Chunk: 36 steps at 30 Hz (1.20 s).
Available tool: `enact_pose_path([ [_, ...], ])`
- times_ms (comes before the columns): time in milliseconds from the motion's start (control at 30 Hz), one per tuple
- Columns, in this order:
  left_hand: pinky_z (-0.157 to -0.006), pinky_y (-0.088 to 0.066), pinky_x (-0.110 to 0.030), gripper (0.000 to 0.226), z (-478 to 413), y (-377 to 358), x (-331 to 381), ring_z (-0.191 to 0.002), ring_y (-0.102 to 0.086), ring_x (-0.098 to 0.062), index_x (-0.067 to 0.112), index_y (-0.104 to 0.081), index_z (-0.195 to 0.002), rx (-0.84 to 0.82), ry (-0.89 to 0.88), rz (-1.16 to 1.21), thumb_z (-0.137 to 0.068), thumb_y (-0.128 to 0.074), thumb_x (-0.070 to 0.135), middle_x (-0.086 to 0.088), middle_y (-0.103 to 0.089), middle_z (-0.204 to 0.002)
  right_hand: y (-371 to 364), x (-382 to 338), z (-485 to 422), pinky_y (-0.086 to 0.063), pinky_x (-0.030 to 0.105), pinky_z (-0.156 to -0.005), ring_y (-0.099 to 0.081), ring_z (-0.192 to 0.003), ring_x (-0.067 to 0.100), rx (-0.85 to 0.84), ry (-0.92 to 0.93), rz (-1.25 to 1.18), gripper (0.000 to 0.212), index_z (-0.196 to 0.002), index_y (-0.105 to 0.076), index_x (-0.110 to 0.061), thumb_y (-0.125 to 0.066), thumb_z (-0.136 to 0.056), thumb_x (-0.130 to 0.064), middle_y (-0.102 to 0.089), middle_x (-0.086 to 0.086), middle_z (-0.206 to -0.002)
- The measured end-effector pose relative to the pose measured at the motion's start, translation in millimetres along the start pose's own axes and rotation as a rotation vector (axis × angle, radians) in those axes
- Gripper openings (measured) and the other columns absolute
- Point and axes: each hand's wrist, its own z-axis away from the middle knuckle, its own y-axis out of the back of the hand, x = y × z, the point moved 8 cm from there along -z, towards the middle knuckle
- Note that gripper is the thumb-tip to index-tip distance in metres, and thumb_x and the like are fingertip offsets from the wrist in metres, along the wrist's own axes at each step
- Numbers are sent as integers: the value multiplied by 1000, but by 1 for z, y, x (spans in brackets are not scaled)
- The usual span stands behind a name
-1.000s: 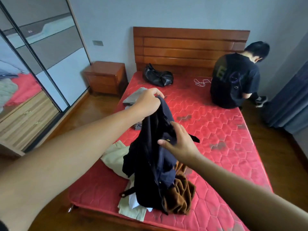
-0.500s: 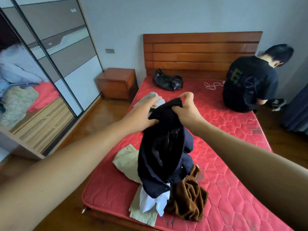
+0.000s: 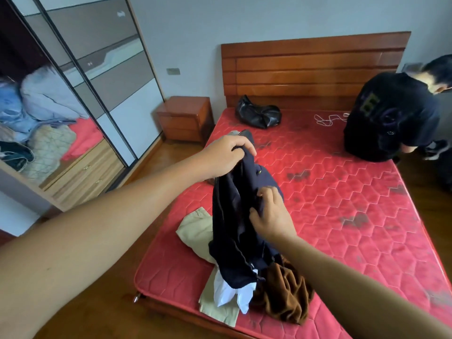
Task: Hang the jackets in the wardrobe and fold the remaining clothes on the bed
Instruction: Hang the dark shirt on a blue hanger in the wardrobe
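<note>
We note dark wooden floor (image 3: 105, 302) nearest us, at the left of the bed (image 3: 367, 228). The bed carries a bare red quilted mattress with dark stains. At its near left corner lies a pile: a beige garment (image 3: 195, 231), a white garment (image 3: 230, 293) and a brown garment (image 3: 283, 294), touching one another.

Above that pile we hold a navy jacket (image 3: 234, 231), its lower edge draped over the heap. Our left hand (image 3: 225, 157) is closed round its top, fingers curled into the cloth. Our right hand (image 3: 271, 216) pinches a fold lower down, fingers pressed together on the fabric.

Farther up the mattress, a grey garment (image 3: 234, 133) shows just behind our left hand. A black bag (image 3: 258, 113) and a white cord (image 3: 327, 119) lie near the wooden headboard (image 3: 315, 67). A person in a dark shirt (image 3: 389, 123) sits on the far right edge.

At left stands the wardrobe (image 3: 80, 94), sliding doors parted, with clothing and drawers visible inside. A wooden nightstand (image 3: 186, 118) sits between wardrobe and bed, against the grey wall (image 3: 220, 18).
</note>
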Motion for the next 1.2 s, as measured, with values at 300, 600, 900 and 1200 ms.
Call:
enact_pose_path([
  [300,-68,-44,-31,36,40,68,-19,-79,-52,-18,24,-66,-115,-48,-39,-775,-83,-76,35,5,-38,-88,-41,-22,-29,-32,40,-66,-56,-84,41,-26,-274,-99,12,-93,-42,-10,-42,-89,1,-61,21,-91],
  [600,-53,-39,-40,14,100,176,-66,-86,-49,-35,6,-55,-102,323,226,-1141,-95,-61,16,-15,-35,-120,24,-160,-135,-48,46,-74,-64,-89,42,-28,252,49,33,-127,-40,-16,-50,-98,-28,-68,19,-100],
  [900,-121,-14,-56,26,148,201,-57,-130,-50,-30,11,-64,-108,232,290,-1549,-85,-63,-2,-8,-69,-107,3,-221,-137,-22,30,-40,-45,-57,26,-118,779,856,127,-154,25,-38,-69,-75,-8,-47,15,-109],
  [1200,-52,-28,-36,63,249,220,-36,-81,-58,-34,24,-39,-134,308,387,-1370,-78,-39,-5,-9,-47,-97,-37,-194,-109,-50,41,-61,-48,-91,31,-221,762,810,123,-155,29,-33,-66,-81,-7,-41,12,-112],
])
